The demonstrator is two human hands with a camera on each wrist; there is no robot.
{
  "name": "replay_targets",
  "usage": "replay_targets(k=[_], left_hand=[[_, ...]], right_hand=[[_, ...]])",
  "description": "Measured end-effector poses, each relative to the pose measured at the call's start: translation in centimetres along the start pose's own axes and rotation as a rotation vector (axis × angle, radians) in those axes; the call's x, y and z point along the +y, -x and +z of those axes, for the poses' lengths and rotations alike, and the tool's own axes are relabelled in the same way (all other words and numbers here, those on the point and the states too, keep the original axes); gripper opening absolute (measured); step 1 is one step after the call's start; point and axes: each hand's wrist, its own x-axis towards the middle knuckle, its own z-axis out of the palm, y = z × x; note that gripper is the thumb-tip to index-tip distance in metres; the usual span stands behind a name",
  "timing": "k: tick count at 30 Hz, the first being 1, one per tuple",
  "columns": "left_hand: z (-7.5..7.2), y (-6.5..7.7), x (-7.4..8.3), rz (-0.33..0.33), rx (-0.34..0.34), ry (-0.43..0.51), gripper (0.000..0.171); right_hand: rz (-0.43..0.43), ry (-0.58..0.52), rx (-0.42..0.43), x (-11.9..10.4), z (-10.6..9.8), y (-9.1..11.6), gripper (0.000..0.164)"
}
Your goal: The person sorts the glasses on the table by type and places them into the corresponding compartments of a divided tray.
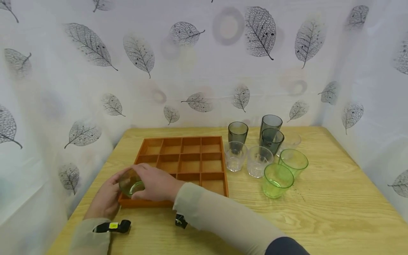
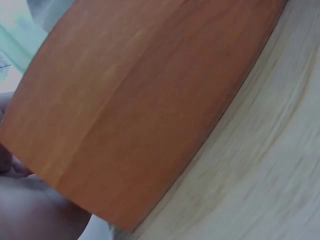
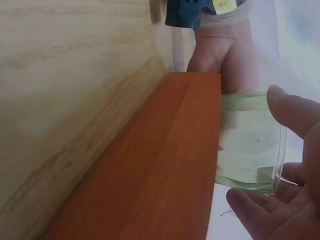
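In the head view, my right hand (image 1: 156, 182) grips a green-tinted glass (image 1: 129, 184) over the near-left corner of a wooden compartment tray (image 1: 227, 184). The right wrist view has thumb and fingers on either side of that glass (image 3: 250, 145), near its rim, with its lower part hidden behind the tray wall (image 3: 165, 150). My left hand (image 1: 106, 198) lies at the tray's left side, close to the glass. From the left wrist, part of this hand (image 2: 40, 207) shows behind the tray corner (image 2: 125, 100); its fingertips are mostly hidden.
Right of the tray stand two green glasses (image 1: 274, 189) (image 1: 294, 164), clear glasses (image 1: 234, 164) (image 1: 256, 168) and dark grey glasses (image 1: 237, 131) (image 1: 271, 122), grouped closely. Wooden tabletop (image 1: 334, 205) extends to their right. A leaf-print curtain (image 1: 204, 71) surrounds the table's back and sides.
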Motion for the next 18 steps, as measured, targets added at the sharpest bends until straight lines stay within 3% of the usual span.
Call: replay_targets(k=[5,11,18], left_hand=[[0.66,-0.08,0.14,-0.004,0.000,-0.016,0.042],[0.71,-0.19,-0.07,-0.010,0.001,-0.023,0.043],[0.14,-0.37,-0.40,0.031,-0.053,-0.044,0.037]], right_hand=[[-0.002,0.009,-0.019,0.52,-0.36,0.18,0.095],[-0.008,0.022,-0.022,0.67,-0.60,0.20,0.093],[0.009,0.074,-0.033,0.53,-0.57,-0.09,0.088]])
